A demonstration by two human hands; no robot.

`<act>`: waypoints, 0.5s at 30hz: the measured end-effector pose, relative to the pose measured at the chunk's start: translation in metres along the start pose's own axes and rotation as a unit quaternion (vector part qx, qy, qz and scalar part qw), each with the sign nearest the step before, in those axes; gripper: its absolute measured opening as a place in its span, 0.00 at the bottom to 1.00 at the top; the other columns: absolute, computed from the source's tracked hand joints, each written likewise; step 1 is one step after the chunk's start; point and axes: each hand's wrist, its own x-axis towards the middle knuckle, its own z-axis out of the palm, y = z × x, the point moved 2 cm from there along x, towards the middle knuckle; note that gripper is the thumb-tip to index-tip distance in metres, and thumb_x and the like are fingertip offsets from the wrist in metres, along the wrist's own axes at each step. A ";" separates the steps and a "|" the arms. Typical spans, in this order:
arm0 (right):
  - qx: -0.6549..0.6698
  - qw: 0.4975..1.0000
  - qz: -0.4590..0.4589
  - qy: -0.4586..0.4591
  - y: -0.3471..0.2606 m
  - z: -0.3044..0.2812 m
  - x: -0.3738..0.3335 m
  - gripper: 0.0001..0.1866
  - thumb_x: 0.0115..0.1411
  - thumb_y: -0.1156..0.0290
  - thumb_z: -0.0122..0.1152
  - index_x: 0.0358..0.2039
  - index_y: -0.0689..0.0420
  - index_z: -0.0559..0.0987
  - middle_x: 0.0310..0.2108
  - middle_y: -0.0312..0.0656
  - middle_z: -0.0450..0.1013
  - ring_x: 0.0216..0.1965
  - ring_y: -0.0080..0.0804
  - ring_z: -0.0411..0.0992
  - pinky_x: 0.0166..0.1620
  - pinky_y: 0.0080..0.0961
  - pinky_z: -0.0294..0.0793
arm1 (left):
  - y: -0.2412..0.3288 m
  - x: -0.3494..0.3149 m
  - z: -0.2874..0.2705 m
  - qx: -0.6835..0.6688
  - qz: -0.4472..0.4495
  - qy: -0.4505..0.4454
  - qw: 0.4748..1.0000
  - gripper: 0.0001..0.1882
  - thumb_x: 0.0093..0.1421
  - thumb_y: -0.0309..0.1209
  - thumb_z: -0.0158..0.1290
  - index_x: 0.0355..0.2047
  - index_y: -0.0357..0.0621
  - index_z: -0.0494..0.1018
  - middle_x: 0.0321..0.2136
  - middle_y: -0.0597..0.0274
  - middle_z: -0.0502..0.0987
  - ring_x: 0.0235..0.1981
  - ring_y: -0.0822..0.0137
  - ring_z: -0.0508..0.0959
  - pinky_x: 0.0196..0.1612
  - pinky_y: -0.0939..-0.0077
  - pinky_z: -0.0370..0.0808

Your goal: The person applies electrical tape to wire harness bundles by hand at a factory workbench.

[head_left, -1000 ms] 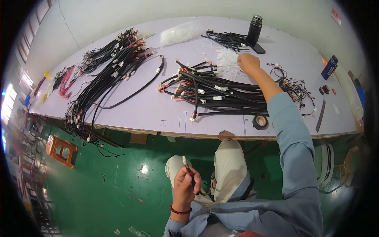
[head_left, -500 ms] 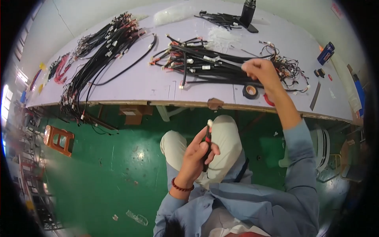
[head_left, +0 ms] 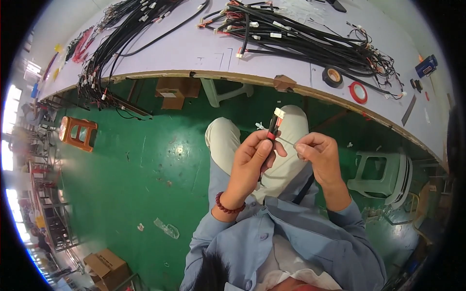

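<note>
My left hand grips a wire harness upright above my lap. It has a black sleeve, a red band, and a white connector with reddish wires at the top. My right hand pinches a thin greyish strip, which stretches across to the harness just by the left fingers. It looks like a cable tie, but it is too thin to be sure. A small white piece shows left of the harness; whether it belongs to the strip I cannot tell.
On the table lie a black cable bundle, another bundle hanging over the edge, a black tape roll, a red tape roll and a blue can. Below stand stools and a cardboard box.
My right hand has come back from the cables on the table to beside my left hand, now with the thin strip. The left hand keeps the harness. My view has tilted downward.
</note>
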 end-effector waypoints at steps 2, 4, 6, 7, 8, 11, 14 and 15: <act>-0.006 1.000 -0.001 -0.001 0.002 0.000 -0.004 0.05 0.52 0.74 0.61 0.26 0.63 0.78 0.20 0.34 0.71 0.22 0.16 0.67 0.27 0.12 0.65 | -0.001 -0.003 0.004 -0.009 0.014 0.015 1.000 0.15 0.66 0.33 0.44 0.50 0.41 0.66 0.29 0.60 0.75 0.20 0.81 0.62 0.22 0.89 0.57; -0.025 0.999 -0.035 0.026 0.003 -0.003 -0.007 0.06 0.53 0.73 0.61 0.28 0.63 0.77 0.21 0.35 0.72 0.23 0.17 0.68 0.28 0.12 0.66 | -0.001 -0.004 0.004 -0.017 0.028 0.029 0.999 0.14 0.66 0.33 0.44 0.50 0.41 0.67 0.29 0.60 0.76 0.20 0.81 0.62 0.22 0.89 0.57; -0.022 0.997 -0.059 0.038 0.003 -0.002 -0.013 0.06 0.53 0.75 0.60 0.29 0.64 0.76 0.22 0.36 0.72 0.24 0.18 0.69 0.29 0.14 0.67 | -0.001 -0.005 0.001 -0.022 0.013 0.028 0.999 0.14 0.65 0.31 0.46 0.49 0.42 0.67 0.31 0.60 0.76 0.20 0.80 0.64 0.21 0.89 0.58; -0.020 0.995 -0.083 0.051 0.002 -0.001 -0.016 0.05 0.53 0.77 0.59 0.30 0.65 0.76 0.22 0.37 0.72 0.26 0.20 0.70 0.31 0.15 0.69 | -0.002 -0.005 0.002 -0.023 0.011 0.028 0.999 0.14 0.65 0.31 0.46 0.49 0.42 0.67 0.31 0.60 0.76 0.20 0.80 0.64 0.21 0.89 0.58; -0.020 0.995 -0.081 0.052 0.002 0.003 -0.016 0.05 0.53 0.77 0.59 0.30 0.65 0.76 0.22 0.37 0.72 0.26 0.20 0.70 0.31 0.15 0.69 | -0.002 -0.005 0.002 -0.013 0.010 0.050 0.999 0.13 0.64 0.31 0.47 0.48 0.42 0.68 0.31 0.60 0.76 0.21 0.80 0.65 0.21 0.88 0.58; -0.010 0.973 -0.231 0.026 -0.005 0.013 -0.016 0.07 0.53 0.82 0.58 0.34 0.66 0.76 0.26 0.41 0.75 0.30 0.25 0.73 0.35 0.20 0.72 | -0.003 -0.006 0.002 -0.004 0.001 0.068 0.998 0.12 0.63 0.30 0.49 0.47 0.41 0.69 0.32 0.60 0.76 0.21 0.79 0.66 0.21 0.88 0.59; -0.133 0.926 -0.340 -0.101 -0.012 0.016 -0.008 0.06 0.50 0.85 0.59 0.31 0.66 0.77 0.27 0.47 0.76 0.29 0.34 0.74 0.34 0.26 0.73 | -0.003 -0.006 0.002 -0.007 -0.008 0.069 0.998 0.12 0.63 0.29 0.49 0.46 0.40 0.71 0.34 0.58 0.77 0.22 0.79 0.67 0.21 0.88 0.60; -0.133 0.926 -0.338 -0.100 -0.013 0.015 -0.005 0.06 0.50 0.85 0.59 0.31 0.66 0.77 0.27 0.47 0.76 0.29 0.34 0.74 0.34 0.26 0.73 | -0.004 -0.006 0.002 -0.012 -0.014 0.069 0.997 0.12 0.63 0.28 0.49 0.45 0.39 0.71 0.35 0.58 0.77 0.21 0.79 0.67 0.21 0.88 0.59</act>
